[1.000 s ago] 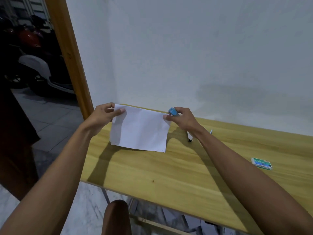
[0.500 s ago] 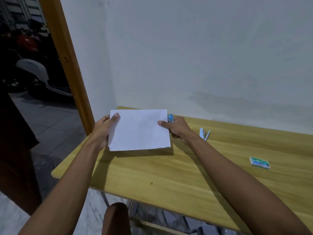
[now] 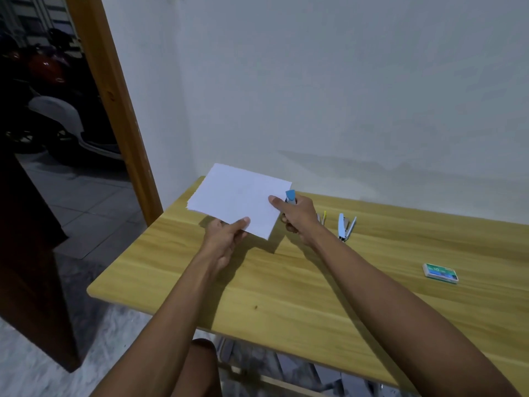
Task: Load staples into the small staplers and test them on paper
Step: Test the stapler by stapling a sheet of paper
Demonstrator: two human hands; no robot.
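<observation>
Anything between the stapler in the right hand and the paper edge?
Nothing visible. The right hand grips the blue stapler right at the paper edge, thumb on the sheet; the left hand pinches the near edge.

on the bench, an open stapler lies right of the held paper; a staple box sits farther right.

the wooden table has bare surface across its near half, between the two forearms and out to the right. a light blue stapler lies open near the wall, a green staple box well apart to its right. the wall closes the far edge; a door frame stands left.
</observation>
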